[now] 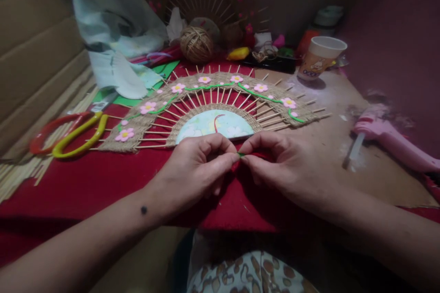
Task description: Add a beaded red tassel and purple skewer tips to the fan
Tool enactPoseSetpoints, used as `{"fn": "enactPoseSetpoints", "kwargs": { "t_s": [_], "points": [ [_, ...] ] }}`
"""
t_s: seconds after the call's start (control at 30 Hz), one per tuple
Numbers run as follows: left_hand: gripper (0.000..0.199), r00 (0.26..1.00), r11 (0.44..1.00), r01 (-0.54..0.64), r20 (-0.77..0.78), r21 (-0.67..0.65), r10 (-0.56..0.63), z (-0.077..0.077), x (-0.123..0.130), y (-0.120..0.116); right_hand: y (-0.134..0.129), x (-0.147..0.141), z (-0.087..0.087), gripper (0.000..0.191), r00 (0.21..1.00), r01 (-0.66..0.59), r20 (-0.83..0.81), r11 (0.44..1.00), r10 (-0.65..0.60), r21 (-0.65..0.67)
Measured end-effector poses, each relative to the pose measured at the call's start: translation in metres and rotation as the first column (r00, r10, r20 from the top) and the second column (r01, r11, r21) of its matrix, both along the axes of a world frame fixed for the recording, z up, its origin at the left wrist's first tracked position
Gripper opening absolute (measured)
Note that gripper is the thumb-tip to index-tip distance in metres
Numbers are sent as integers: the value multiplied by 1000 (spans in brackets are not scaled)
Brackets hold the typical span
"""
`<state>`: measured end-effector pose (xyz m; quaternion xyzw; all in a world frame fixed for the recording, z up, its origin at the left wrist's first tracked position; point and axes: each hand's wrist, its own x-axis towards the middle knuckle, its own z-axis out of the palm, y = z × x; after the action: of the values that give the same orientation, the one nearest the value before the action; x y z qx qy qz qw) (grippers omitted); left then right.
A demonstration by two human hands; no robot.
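Small green piece (pixel 241 154), pinched between two hands, at six o'clock of a woven fan (pixel 218 77).

Left grip (pixel 202 162): thumb and forefinger all but closed, fingertips on the piece's nine-o'clock end; right grip (pixel 278 160): matching close pinch on the three-o'clock end, the two sets of fingertips nearly meeting; green piece: dark, slender, largely hidden by the fingers, above the red cloth (pixel 113 192) of the bench; woven fan: arched tan band, pale radiating sticks, pink flowers with yellow centres, bright green vine line, and a light-blue half-round panel (pixel 195 127) bearing a thin red curve; from the hands, scissors (pixel 80 141) at nine o'clock, twine ball (pixel 196 44) at eleven, cup (pixel 318 62) at one, pink glue gun (pixel 388 139) at three.
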<state>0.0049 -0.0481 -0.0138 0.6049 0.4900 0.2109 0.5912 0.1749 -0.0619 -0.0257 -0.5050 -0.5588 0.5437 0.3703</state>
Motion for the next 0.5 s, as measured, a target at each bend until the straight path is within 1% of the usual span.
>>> {"fn": "enactPoseSetpoints", "kwargs": {
  "t_s": [0.03,0.1,0.2,0.33,0.4,0.5],
  "points": [
    [17,1000,1000,8,7,-12,-8,1,0,1,0,0,0,4,1000,-3,-10,1000,3,-20],
    [15,999,1000,14,29,-17,-13,2,-1,2,2,0,1,1,996,-15,-84,993,5,-120],
    [10,998,1000,2,55,15,-3,3,-2,4,5,1,2,8,978,-8,-204,973,-40,-229],
    [18,993,999,-29,116,30,25,2,-1,3,6,2,1,10,968,-14,-246,963,-54,-270],
    [21,987,999,-40,154,-1,40,1,0,3,6,3,0,10,967,-14,-249,964,-55,-267],
    [22,983,997,-9,183,-74,23,1,1,3,5,3,0,11,968,-11,-247,967,-53,-253]
  ]
}}
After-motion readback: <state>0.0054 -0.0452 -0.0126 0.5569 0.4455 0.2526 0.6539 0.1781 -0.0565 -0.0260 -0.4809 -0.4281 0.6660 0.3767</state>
